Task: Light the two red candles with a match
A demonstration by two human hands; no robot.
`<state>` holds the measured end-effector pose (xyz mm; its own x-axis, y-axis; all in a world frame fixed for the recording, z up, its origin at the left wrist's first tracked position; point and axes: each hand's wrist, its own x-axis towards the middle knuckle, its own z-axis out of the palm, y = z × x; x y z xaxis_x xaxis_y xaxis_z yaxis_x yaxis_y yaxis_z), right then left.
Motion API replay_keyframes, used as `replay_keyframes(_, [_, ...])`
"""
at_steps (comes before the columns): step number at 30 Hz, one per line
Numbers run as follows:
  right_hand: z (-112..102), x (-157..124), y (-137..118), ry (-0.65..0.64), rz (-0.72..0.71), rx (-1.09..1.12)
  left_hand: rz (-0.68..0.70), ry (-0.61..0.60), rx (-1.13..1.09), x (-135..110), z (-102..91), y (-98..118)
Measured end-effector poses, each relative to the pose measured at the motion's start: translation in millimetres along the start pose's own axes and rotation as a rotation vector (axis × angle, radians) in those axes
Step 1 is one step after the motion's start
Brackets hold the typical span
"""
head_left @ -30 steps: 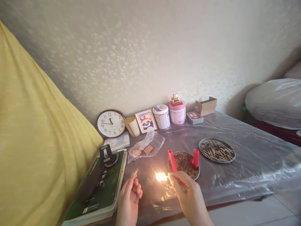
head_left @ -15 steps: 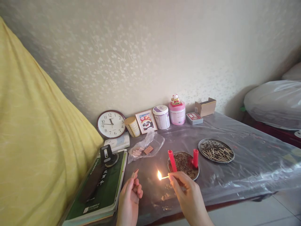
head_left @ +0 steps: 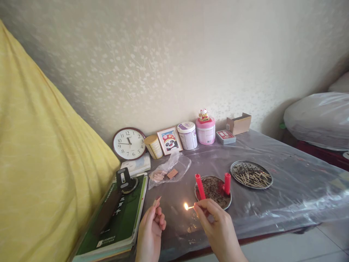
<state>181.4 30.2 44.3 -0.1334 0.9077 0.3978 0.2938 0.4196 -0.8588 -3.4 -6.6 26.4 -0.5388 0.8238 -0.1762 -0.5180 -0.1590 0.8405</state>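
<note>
Between the thumb and fingers of my right hand (head_left: 215, 222) is a burning match (head_left: 189, 207), its small flame pointing left. My left hand (head_left: 152, 225) pinches a small matchbox (head_left: 157, 202), mostly hidden by the fingers. Just beyond my right hand, two red candles, a left one (head_left: 200, 187) leaning slightly and a shorter right one (head_left: 227, 183), stand unlit on a round metal plate (head_left: 231, 199) with dark residue. Farther right, a second round plate (head_left: 271, 182) holds a heap of used matches (head_left: 252, 176).
A clear plastic bag (head_left: 181, 163) with small matchboxes lies behind my left hand. Green books (head_left: 120, 218) with a black stand (head_left: 125, 181) are at left. Along the wall stand a clock (head_left: 129, 143), a panda picture (head_left: 169, 141), tins (head_left: 187, 136) and a cardboard box (head_left: 239, 123). Yellow cloth (head_left: 40, 145) hangs left.
The match flame has become smaller. Both hands have stayed nearly in place, each keeping its hold.
</note>
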Motion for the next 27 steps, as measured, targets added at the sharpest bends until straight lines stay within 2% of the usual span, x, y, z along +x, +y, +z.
replay_keyframes(8, [1.2, 3.7, 1.5, 0.020, -0.015, 0.017, -0.006, 0.003, 0.001, 1.8, 1.2, -1.6])
replay_keyframes(15, [0.4, 8.1, -9.2, 0.007, -0.041, 0.064, -0.012, 0.007, -0.010, 2.1, 1.2, -3.3])
replay_keyframes(24, [-9.8, 19.8, -18.8, 0.088, -0.091, 0.179, -0.048, 0.004, -0.046, 6.7, -5.1, -5.9])
replay_keyframes(27, [-15.4, 23.9, -18.3, 0.155, -0.049, 0.236, -0.042, 0.016, -0.052, 6.2, -6.0, -5.5])
